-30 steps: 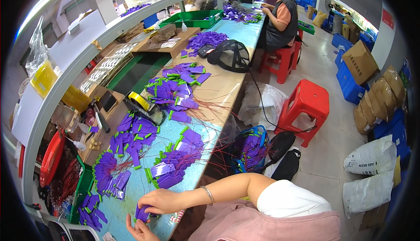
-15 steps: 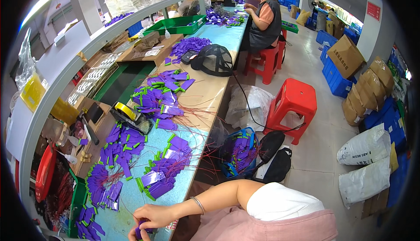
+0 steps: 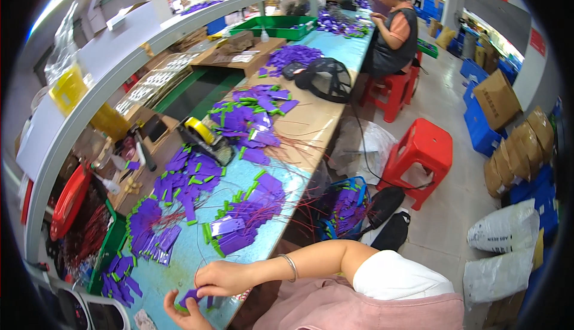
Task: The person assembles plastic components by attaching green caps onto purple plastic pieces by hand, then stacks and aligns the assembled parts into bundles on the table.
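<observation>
My left hand is closed round a flat purple piece with a green end at the table's near edge. Against it, my right hand is bent in a pinch, its fingertips touching the piece; what they grip is hidden. Purple also shows below the right hand. Beyond my hands lies a heap of purple pieces with green ends and thin red wires. Farther left, a fanned group of the same pieces rests on the light blue tabletop.
A yellow tape dispenser stands among the pieces. A black mesh cap lies farther along the table. Beside the table are a blue basket of purple pieces and a red stool. A co-worker sits at the far end.
The view has shifted, so the table appears farther right. My left hand shows more, with the purple piece now visible between my hands. My right hand stays beside it.
</observation>
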{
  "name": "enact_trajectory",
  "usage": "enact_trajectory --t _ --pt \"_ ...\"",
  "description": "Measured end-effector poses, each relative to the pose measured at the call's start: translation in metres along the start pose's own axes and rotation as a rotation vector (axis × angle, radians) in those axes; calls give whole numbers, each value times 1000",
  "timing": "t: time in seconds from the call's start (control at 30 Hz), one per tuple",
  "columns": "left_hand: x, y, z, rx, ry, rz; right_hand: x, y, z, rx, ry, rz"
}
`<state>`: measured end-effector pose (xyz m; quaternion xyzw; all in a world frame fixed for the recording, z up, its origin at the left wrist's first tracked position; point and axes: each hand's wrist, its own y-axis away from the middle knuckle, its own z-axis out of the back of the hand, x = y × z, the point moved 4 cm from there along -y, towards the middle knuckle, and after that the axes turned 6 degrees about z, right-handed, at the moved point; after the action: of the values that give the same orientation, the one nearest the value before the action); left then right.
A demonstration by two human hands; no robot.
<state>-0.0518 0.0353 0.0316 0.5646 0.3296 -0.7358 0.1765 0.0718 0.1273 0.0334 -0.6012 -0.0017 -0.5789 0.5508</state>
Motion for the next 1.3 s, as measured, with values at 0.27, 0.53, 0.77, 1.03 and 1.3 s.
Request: enact_trajectory --t 0.27,0.53,0.77,1.03,1.3 --pt "32 5 -22 171 22 38 -9 4 19 358 474 -614" --pt "35 -14 -33 277 -130 -70 -25 -21 0 -31 191 77" --pt "33 -39 -27 466 -198 -46 -29 -43 1 11 -275 -57" --pt "19 -55 -45 258 -341 -407 -38 -61 2 -272 142 65" --pt "16 -74 -39 394 -386 -288 -56 -77 2 -165 -120 -214"
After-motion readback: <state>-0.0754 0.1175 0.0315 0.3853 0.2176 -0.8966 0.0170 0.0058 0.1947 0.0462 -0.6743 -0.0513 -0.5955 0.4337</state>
